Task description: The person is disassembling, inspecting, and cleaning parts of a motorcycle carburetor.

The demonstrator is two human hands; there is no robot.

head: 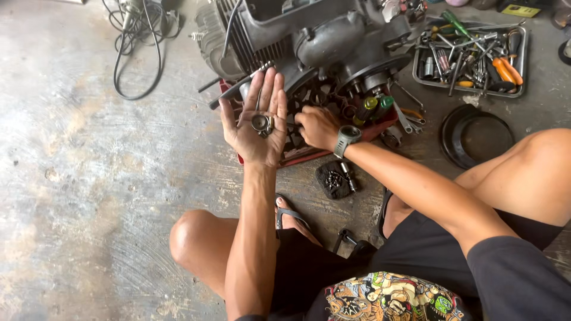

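**Left palm up with small metal parts, right hand at the engine**

We're squatting on the concrete floor (89, 178) in front of the engine (309, 41), which we'll use as the reference for everything else.

- Left hand (256, 122): flat, palm up, fingers spread, fingertips just at the engine's lower left edge. No pinch. A metal ring (259, 122) and a couple of smaller metal bits lie loose in the palm. We can't tell exactly what the bits are.
- Right hand (318, 126): just below the engine's round side opening, knuckles up, fingers curled in toward the casing. Fingertips are hidden behind the left hand, so we can't tell whether they pinch anything. Grey watch (347, 138) on that wrist.
- Red tray (333, 145): under the engine's lower edge, both hands over it.
- Green-handled screwdrivers (373, 107): just below the engine's round cover, lying by the right wrist.
- Wrenches (410, 122): on the floor at the engine's lower right.
- Metal tool tray (470, 56): right of the engine, packed with pliers, screwdrivers and sockets.
- Black ring-shaped cover (476, 137): below that tray, well right of the engine.
- Black dish of small screws (334, 179): on the floor below the engine, between our knees, near the right forearm.
- Black cable (140, 47): looped on the floor left of the engine.
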